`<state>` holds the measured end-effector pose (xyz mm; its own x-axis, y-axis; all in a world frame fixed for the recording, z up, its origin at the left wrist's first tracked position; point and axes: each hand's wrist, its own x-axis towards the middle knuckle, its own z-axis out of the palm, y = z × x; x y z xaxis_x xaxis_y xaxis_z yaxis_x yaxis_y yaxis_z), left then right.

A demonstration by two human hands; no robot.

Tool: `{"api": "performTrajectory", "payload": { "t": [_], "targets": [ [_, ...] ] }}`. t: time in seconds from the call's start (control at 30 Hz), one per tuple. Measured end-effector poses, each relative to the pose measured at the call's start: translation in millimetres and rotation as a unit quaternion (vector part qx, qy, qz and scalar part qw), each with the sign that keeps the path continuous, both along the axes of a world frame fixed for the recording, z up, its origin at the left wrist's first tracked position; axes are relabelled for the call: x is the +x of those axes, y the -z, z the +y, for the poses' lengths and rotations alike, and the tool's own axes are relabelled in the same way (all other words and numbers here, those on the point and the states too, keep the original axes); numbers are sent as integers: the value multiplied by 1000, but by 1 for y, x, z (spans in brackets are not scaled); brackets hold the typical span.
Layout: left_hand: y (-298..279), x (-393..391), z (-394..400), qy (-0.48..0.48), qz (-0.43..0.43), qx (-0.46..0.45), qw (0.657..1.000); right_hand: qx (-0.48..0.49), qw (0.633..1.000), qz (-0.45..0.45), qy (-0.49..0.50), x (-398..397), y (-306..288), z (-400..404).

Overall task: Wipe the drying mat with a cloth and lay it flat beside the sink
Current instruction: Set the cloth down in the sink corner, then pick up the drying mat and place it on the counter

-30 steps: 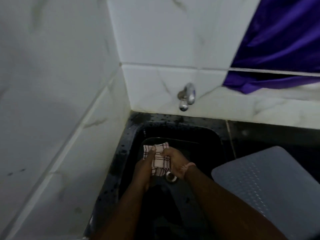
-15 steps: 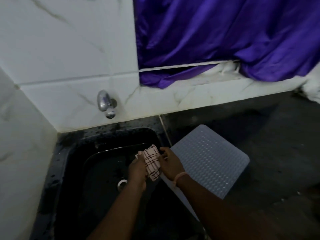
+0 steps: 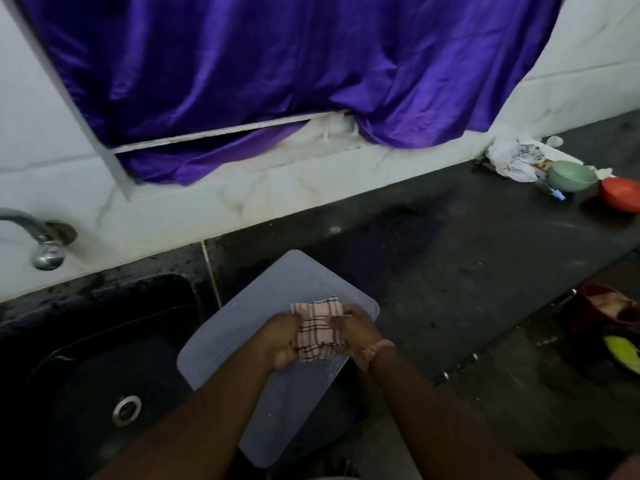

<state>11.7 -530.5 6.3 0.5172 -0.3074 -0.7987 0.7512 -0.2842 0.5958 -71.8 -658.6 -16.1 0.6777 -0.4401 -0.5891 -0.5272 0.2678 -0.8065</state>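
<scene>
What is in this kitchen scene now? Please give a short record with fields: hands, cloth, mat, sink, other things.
hands: left hand and right hand both grip the cloth
cloth: checked cloth, bunched, held over the mat
mat: grey drying mat lies on the dark counter, right of the sink
sink: black sink, tap on the wall above it
other things: purple curtain; green bowl and red bowl at far right

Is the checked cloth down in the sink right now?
No, both hands, left hand and right hand, hold the checked cloth over the grey drying mat, beside the sink.
</scene>
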Motion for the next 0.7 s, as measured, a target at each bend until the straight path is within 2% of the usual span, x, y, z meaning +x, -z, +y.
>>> {"api": "performTrajectory", "payload": {
  "t": [0.13, 0.23, 0.33, 0.53, 0.63, 0.7],
  "targets": [
    [0, -23, -71, 110, -37, -63, 991, -30, 988, -21, 152, -19, 16, -71],
    [-2, -38, -120, 127, -16, -80, 989, -132, 973, -13, 187, -30, 17, -120],
    [1, -48, -159, 128, 20, -95, 987, -173, 960, 13, 219, -34, 24, -156],
    [26, -52, -188, 104, 32, -61, 992, -254, 945, 92, 186, -32, 57, -167],
    [29, -53, -185, 88, 15, -61, 994, -398, 884, 209, 126, -32, 49, -153],
    [32, -51, -175, 64, -33, -33, 997, -463, 851, 230, 94, -28, 42, -143]
  ]
}}
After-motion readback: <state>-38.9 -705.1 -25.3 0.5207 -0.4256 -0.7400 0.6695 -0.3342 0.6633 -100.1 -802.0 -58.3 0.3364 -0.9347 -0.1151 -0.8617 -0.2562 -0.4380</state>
